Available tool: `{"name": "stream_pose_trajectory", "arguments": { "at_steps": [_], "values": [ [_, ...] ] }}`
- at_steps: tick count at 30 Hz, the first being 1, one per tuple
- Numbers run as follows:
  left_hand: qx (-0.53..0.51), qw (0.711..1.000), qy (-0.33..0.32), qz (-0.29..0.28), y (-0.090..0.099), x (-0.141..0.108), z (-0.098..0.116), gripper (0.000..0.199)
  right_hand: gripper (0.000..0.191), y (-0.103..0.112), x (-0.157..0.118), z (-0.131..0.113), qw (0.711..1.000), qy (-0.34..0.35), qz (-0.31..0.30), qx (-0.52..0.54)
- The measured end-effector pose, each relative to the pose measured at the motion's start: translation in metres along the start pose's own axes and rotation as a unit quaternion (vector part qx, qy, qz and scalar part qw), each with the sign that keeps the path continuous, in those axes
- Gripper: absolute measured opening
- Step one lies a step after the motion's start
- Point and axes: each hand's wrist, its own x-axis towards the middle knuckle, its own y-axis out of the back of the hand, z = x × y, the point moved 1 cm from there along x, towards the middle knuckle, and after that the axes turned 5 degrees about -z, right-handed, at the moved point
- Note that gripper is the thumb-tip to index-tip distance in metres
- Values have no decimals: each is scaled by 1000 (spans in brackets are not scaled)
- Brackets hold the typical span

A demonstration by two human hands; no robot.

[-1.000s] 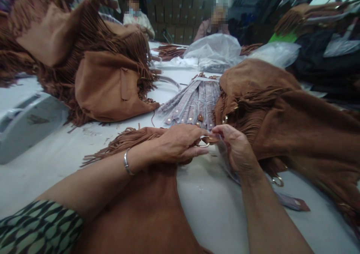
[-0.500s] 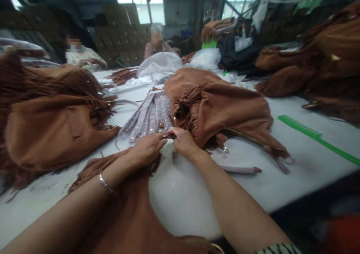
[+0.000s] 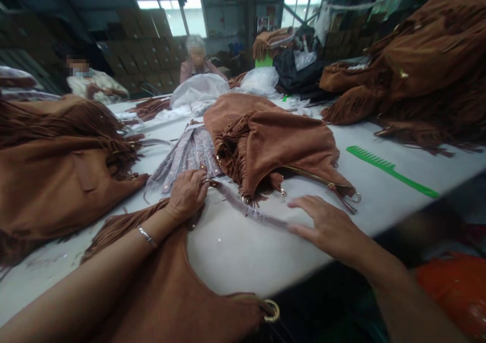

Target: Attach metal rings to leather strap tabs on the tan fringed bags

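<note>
My left hand is closed, pinching the brown end of a plastic-wrapped strap at the metal hardware; whether it also grips the bag's ring is hidden by the fingers. From there the strap runs right across the white table. My right hand is open at the strap's far end, thumb and fingers apart; I cannot tell if the thumb touches it. Below my left forearm lies a brown fringed suede bag with a gold ring at its near corner.
Another brown bag lies ahead, beside a bundle of wrapped straps. A green comb is at the right. Bags are piled at left and right. Two people sit across the white table.
My right hand has left the strap end near my left hand and moved right, opening. The strap now stretches out across the table. My view has shifted slightly right.
</note>
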Motion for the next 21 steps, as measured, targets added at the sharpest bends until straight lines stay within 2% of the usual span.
{"name": "stream_pose_trajectory", "arguments": {
  "at_steps": [2, 5, 7, 9, 12, 14, 16, 18, 21],
  "values": [
    [-23, 999, -48, 7, 11, 2, 16, 28, 24, -10, -26, 23, 998, -29, -26, -51],
    [-86, 983, -159, -43, 29, 4, 57, 25, 17, -23, -42, 33, 997, -54, 2, -61],
    [-132, 963, -219, -84, 39, 3, 90, 27, 15, -23, -40, 25, 998, -51, 36, -3],
    [-170, 942, -263, -120, 46, 3, 121, 34, 11, -13, -34, 9, 992, -40, 69, 93],
    [-195, 916, -307, -171, 51, 6, 151, 31, 13, 6, -27, -12, 965, -37, 130, 226],
    [-233, 902, -308, -196, 53, 11, 155, 28, 18, 14, -24, -17, 935, -37, 147, 319],
    [-331, 868, -296, -224, 56, 14, 149, 31, 26, 15, -20, -17, 899, -26, 108, 424],
    [-459, 808, -261, -261, 61, 15, 138, 30, 32, 12, -13, -15, 865, -3, 57, 499],
    [-597, 716, -189, -308, 68, 11, 119, 29, 36, 3, 2, -20, 848, 40, 39, 527]
  ]
}}
